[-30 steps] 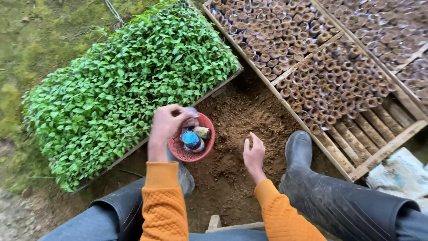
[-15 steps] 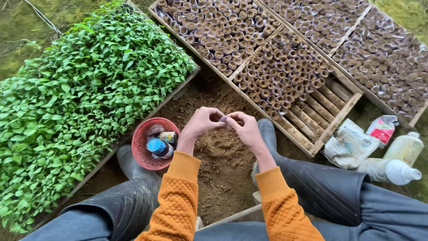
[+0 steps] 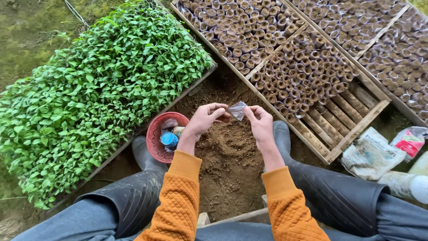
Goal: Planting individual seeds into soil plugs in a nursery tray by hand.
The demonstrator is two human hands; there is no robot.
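While both hands, left hand [image 3: 203,119] & right hand [image 3: 260,122], pinch small clear bag [image 3: 237,110], red basket [image 3: 161,135] sits nearby.

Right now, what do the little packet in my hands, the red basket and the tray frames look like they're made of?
Packet: thin clear plastic film, probably; it is see-through, glossy and crinkled between the left hand and right hand.
Basket: moulded plastic, it seems; even red colour and a fine lattice wall.
Tray frames: bare, weathered wood; straight slats with grain and dull brown-grey faces.
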